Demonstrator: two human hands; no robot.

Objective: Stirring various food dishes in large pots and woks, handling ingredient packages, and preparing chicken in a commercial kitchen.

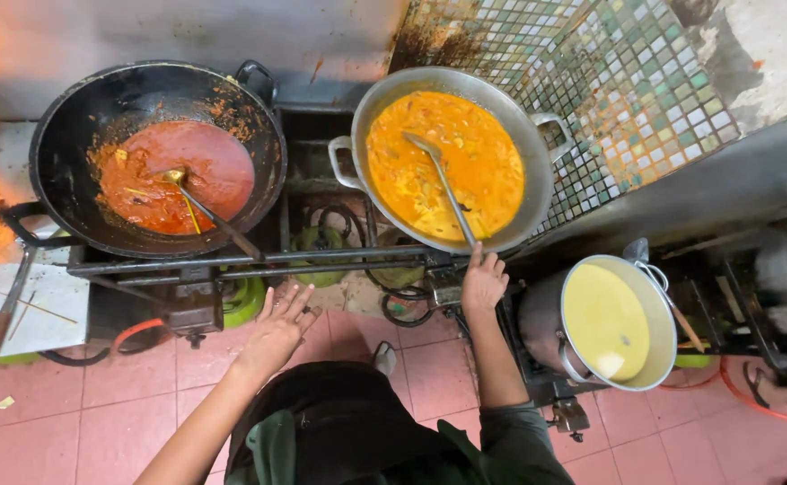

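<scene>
Right hand [483, 283] grips steel ladle [443, 184] | round aluminium pot [537, 171], orange curry

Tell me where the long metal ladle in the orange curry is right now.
In the head view, the long metal ladle lies in the wide silver pan of orange curry, right of the black wok, its handle end held by the right hand.

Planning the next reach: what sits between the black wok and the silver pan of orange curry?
In the head view, only bare stove frame separates the black wok from the silver pan; green gas cylinders show below the gap.
</scene>
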